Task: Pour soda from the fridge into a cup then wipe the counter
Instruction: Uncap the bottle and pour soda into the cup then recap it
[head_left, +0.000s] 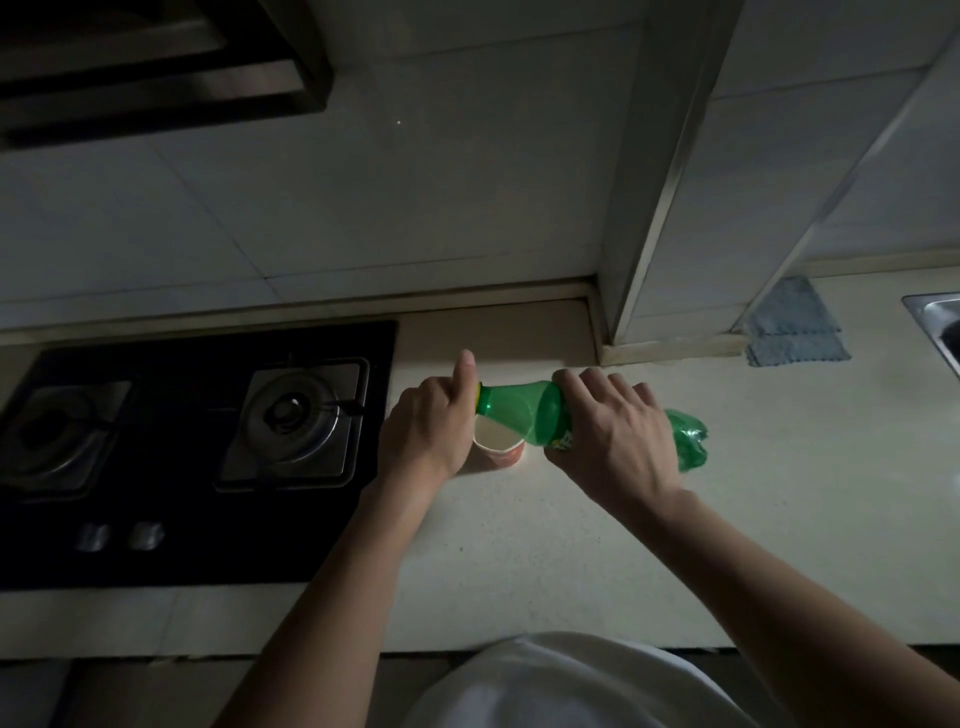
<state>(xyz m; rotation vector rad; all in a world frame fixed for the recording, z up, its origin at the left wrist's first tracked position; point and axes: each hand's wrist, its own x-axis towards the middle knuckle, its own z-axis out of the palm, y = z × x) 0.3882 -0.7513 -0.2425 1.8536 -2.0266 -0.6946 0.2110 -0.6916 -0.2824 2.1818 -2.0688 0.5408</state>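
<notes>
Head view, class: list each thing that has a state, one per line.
Green soda bottle: tipped nearly flat, mouth over cup.
Paper cup: upright on counter.
Right hand: grips bottle.
Left hand: holds cup, thumb raised.
Blue cloth: lying beside the sink.
Gas burners: unlit.

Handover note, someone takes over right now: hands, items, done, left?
Left hand grips the paper cup on the counter, thumb up.
Right hand grips the green bottle mid-body, tipped nearly flat, mouth over the cup.
Blue cloth lies by the sink, untouched.
Done: bottle out, pouring position reached; flow too dim to see.
Left: finish pour, set bottle down, wipe counter.
</notes>
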